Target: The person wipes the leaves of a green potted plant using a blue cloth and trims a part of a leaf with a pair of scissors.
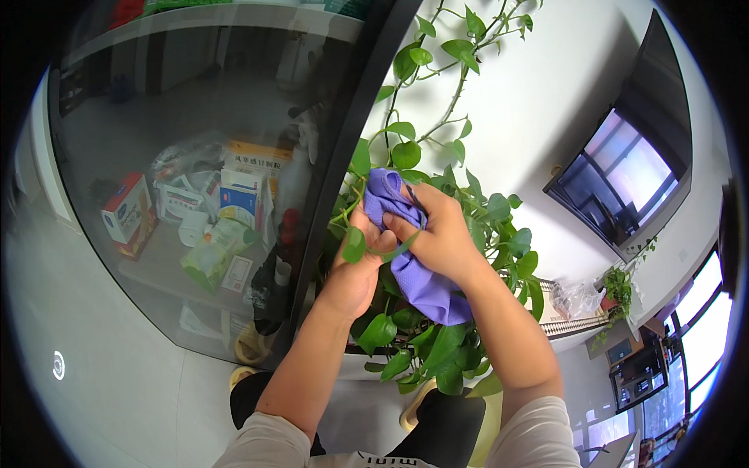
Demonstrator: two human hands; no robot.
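A purple cloth (430, 292) is bunched between my hands, its loose end hanging over the leaves of a pothos plant (445, 345). My right hand (442, 231) grips the upper part of the cloth, thumb pressed on top. Palm up, my left hand (363, 251) touches the cloth from the left and below; its fingers are partly hidden, so I cannot tell what they grip. A green leaf (354, 245) lies in front of the left hand, and another leaf (402, 248) crosses between the hands. Whatever lies inside the cloth's folds is hidden.
Close on the left stands a dark glass cabinet door (146, 105) with a black frame (345, 158); boxes, packets and bottles show behind it. Vines (459, 88) climb the white wall. To the right are a television (632, 146), a clear plastic bag (576, 298) and another potted plant (617, 286).
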